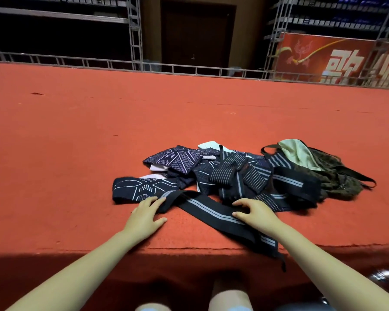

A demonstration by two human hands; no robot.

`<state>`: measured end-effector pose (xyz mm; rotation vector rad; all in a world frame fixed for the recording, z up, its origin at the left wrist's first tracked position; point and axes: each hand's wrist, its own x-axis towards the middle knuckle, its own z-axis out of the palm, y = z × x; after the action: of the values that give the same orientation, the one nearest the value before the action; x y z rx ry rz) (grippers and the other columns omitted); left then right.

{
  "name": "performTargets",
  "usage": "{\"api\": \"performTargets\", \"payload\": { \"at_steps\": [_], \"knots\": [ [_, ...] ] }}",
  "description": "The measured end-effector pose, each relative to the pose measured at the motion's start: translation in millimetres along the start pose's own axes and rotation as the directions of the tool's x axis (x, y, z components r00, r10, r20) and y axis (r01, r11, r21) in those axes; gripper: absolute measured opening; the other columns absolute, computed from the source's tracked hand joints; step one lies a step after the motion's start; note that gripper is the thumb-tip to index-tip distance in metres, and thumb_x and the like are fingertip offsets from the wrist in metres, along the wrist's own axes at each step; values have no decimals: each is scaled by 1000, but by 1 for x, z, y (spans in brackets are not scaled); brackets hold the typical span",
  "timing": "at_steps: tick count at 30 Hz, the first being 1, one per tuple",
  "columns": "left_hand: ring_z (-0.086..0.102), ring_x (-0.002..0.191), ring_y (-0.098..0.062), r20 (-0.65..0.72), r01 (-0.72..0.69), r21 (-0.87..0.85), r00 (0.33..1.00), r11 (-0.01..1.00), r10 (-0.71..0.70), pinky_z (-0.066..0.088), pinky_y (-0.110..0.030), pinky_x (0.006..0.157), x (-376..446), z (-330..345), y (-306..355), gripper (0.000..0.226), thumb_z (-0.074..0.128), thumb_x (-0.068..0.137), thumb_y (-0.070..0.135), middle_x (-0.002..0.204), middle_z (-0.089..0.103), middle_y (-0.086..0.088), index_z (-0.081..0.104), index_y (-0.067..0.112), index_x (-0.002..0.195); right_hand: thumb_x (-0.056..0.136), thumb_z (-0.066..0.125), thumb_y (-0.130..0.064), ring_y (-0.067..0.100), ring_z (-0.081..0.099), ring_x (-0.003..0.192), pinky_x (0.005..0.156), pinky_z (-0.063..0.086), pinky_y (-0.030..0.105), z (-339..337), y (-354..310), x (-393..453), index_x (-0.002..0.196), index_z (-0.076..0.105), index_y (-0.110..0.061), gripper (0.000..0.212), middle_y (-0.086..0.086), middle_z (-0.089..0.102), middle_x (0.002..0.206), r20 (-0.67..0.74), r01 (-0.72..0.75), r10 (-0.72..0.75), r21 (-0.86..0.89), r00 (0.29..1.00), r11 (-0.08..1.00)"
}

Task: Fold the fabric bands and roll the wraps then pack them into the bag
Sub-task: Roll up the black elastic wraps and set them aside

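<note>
While both bare forearms reach forward over the near edge, the left hand [145, 215] lies flat and open, palm down, on the red carpeted platform [76, 142], fingertips touching the near end of a black wrap [211, 212] with grey stripes. Right hand [254, 213] also open, fingers spread, pressing down on the same wrap farther along. Neither hand pinches or grips it. Wrap runs diagonally from the left hand, under the right hand, to the platform's front edge, where its tail hangs over.

Behind the hands: loose pile of dark patterned fabric bands [173, 160], navy with white line motifs, some showing white inner faces. One band [139, 189] lies flat at the pile's left, just beyond the left fingertips. More striped wraps [240, 176] tangled in the pile's middle and right.

Bag [337, 176], olive-dark, pale lining showing, slumps at the pile's right, touching it, mouth open.
</note>
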<state>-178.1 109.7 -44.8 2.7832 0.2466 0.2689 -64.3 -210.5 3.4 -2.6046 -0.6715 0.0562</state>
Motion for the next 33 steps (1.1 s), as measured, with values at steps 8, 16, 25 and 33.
{"api": "performTargets", "payload": {
  "at_steps": [8, 16, 25, 33],
  "knots": [
    [54, 106, -27, -202, -69, 51, 976, 996, 78, 47, -37, 85, 18, 10, 2, 43, 53, 91, 19, 116, 63, -4, 49, 22, 133, 79, 74, -26, 2, 61, 97, 86, 44, 17, 8, 18, -17, 99, 69, -30, 21, -15, 68, 98, -20, -79, 88, 281, 996, 956],
    [60, 106, -26, -364, -123, -382, 931, 916, -27, 39, -21, 86, 12, -23, -4, 31, 46, 94, -1, 113, 66, -10, 59, 5, 121, 84, 68, -13, -4, 61, 98, 91, 42, 17, 4, 19, -26, 101, 68, -32, 26, -18, 69, 102, -59, -1, 24, 359, 998, 933],
    [53, 101, 9, -277, -229, -382, 953, 895, 126, 29, 2, 88, -1, -76, 6, 26, 54, 92, 4, 107, 64, 16, 69, 18, 107, 82, 70, -10, -11, 61, 87, 79, 41, 7, -10, 22, -7, 90, 69, -37, 28, -25, 70, 92, -72, 47, -21, 374, 997, 926],
    [61, 101, -10, 24, -18, -26, 1000, 999, 19, 42, -24, 80, -6, -85, -50, 17, 59, 90, 26, 106, 69, 12, 70, 28, 103, 79, 74, -10, -4, 65, 75, 74, 46, 8, -21, -6, 16, 82, 74, -28, 18, -15, 73, 81, 118, 55, -103, 358, 988, 932]
  ]
}}
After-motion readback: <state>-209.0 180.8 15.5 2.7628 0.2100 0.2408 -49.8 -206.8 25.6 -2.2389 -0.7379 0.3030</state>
